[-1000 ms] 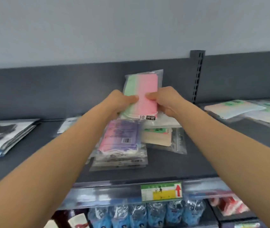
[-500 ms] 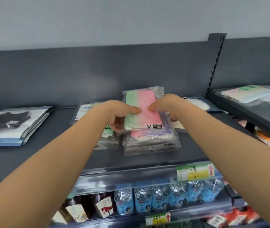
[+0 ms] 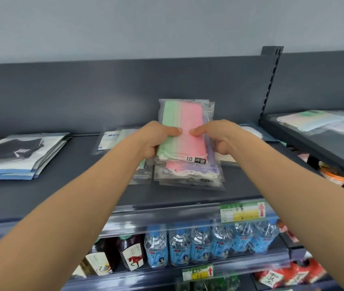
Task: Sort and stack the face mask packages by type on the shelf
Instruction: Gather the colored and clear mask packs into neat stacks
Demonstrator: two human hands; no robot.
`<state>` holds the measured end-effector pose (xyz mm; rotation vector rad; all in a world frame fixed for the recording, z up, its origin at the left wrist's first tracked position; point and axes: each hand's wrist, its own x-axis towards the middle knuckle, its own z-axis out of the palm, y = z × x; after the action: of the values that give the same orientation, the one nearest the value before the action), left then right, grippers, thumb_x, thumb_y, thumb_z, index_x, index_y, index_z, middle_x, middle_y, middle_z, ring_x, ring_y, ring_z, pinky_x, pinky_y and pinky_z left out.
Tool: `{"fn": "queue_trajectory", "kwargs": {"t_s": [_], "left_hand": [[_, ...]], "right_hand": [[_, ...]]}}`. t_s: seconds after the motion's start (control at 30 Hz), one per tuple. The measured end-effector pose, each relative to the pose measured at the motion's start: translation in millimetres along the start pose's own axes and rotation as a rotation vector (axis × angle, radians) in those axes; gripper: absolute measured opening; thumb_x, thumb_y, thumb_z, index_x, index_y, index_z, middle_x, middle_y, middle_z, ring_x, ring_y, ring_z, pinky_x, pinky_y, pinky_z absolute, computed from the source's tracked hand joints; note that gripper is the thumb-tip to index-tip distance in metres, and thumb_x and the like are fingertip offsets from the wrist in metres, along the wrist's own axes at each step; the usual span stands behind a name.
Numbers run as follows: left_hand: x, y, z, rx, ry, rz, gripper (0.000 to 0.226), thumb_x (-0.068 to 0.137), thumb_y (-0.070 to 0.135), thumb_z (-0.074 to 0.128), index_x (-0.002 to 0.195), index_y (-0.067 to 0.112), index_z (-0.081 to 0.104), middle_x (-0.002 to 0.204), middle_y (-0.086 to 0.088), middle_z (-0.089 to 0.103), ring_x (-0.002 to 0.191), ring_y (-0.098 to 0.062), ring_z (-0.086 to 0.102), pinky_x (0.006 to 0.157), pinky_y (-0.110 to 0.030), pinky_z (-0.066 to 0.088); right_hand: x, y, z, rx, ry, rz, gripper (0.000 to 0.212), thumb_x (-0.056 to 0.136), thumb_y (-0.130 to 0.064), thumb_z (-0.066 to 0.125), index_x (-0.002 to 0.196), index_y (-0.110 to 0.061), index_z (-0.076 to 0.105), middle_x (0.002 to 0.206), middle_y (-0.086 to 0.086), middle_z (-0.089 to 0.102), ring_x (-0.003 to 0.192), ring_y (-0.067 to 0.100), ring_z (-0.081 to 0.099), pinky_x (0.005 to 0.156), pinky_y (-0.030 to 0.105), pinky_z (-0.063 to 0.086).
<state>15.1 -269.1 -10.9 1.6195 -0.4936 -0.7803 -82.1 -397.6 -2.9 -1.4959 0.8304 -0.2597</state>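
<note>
Head view: gripping one green-and-pink package [image 3: 184, 131] at mid-length with both hands, left hand [image 3: 154, 139] on its left edge and right hand [image 3: 219, 137] on its right, thumbs on top, fingers curled under. Held just over the central pile [image 3: 188, 179] on the top shelf [image 3: 83, 192], perhaps touching it at the near end.

Looks like the placing step: laying like onto like. Next, probably: lower flat, square the edges to the pink-and-purple package [image 3: 190, 169] beneath, then let go without dragging the slippery film.

Counted: one package in hand; at least three in the central pile, exact number unclear; one stack of dark packages [image 3: 18, 156] far left, several layers deep; a couple of pale packages [image 3: 112, 140] flat behind the left wrist; at least two more on the neighbouring shelf [image 3: 313, 148] to the right
</note>
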Motion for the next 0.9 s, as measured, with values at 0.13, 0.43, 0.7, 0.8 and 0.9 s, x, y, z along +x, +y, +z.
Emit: {"fn": "queue_trajectory", "kwargs": {"t_s": [0.13,0.43,0.7,0.8,0.9], "left_hand": [[-6.1,10.3,2.5,-0.064,0.053,0.218,0.052,0.081,0.001,0.070,0.127,0.001,0.047,0.120,-0.015,0.064,0.099,-0.030,0.067,0.078,-0.043,0.058],[-15.9,-10.0,6.9,-0.022,-0.054,0.325,0.087,0.062,-0.003,0.078,0.137,0.014,0.036,0.132,-0.014,0.058,0.116,-0.030,0.061,0.095,-0.051,0.051],[-16.5,-22.6,14.2,-0.108,-0.022,0.343,0.101,0.055,0.005,0.088,0.137,0.022,0.032,0.135,-0.011,0.054,0.121,-0.028,0.058,0.094,-0.052,0.052],[-16.0,-20.0,10.7,-0.112,0.024,0.400,0.093,0.061,0.000,0.082,0.138,0.020,0.032,0.135,-0.011,0.054,0.120,-0.027,0.058,0.093,-0.048,0.053],[-16.5,-16.0,3.4,-0.123,0.024,0.405,0.091,0.061,0.006,0.085,0.139,0.012,0.037,0.132,-0.015,0.058,0.117,-0.031,0.061,0.092,-0.049,0.053]], "right_hand": [[-13.8,-13.6,-7.5,0.137,-0.118,-0.096,0.022,0.078,-0.006,0.075,0.096,-0.007,0.062,0.086,0.002,0.068,0.086,0.020,0.067,0.083,0.035,0.055],[-11.0,-8.0,-21.7,0.169,-0.230,-0.232,0.079,0.073,0.001,0.075,0.137,-0.016,0.033,0.128,0.001,0.056,0.101,0.019,0.059,0.057,0.027,0.041],[2.4,5.1,-20.7,0.244,-0.303,-0.302,0.061,0.074,0.009,0.071,0.129,-0.003,0.047,0.120,0.013,0.064,0.098,0.029,0.066,0.078,0.041,0.057],[0.0,-1.3,-16.8,0.253,-0.327,-0.325,0.071,0.070,0.007,0.073,0.132,-0.006,0.040,0.123,0.013,0.062,0.103,0.031,0.066,0.085,0.046,0.056],[-5.2,-9.3,-6.3,0.247,-0.317,-0.343,0.068,0.074,0.008,0.070,0.132,-0.007,0.038,0.122,0.013,0.061,0.101,0.031,0.066,0.084,0.046,0.056]]}}
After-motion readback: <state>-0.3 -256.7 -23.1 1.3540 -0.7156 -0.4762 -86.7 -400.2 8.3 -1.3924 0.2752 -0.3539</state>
